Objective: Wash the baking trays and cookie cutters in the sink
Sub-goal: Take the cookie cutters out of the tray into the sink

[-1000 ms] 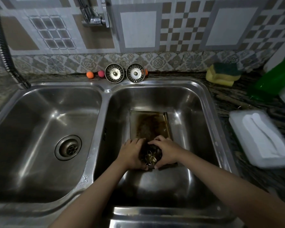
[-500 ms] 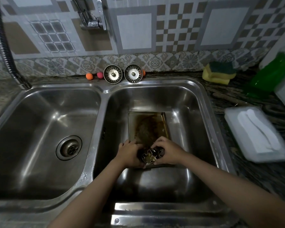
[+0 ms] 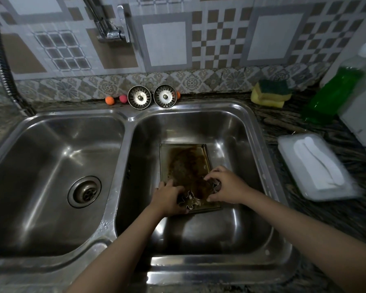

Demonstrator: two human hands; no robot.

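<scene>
Both hands are working low in the right basin of the sink (image 3: 260,132), over the near end of a baking tray (image 3: 186,163) that is lying flat on the basin floor, its bottom darkened with baked-on brown residue. The left hand (image 3: 167,199) is gripping a cookie cutter (image 3: 188,200) with a lobed outline, fingers curled around its left side, just above the tray's near edge. The right hand (image 3: 226,187) is pinching what looks like a second cutter (image 3: 217,183) at the tray's right rim, fingers bent around it; its shape is mostly hidden.

No water is running from the tap (image 3: 112,30), and the sponge (image 3: 270,93) and the green soap bottle (image 3: 334,92) are sitting well apart on the counter at the far right. To do this step well, the cutters are probably best set apart on the tray or basin floor so nothing nests, held by their outer walls rather than the thin cutting edges. Wetting everything first would likely loosen the residue before scrubbing.
</scene>
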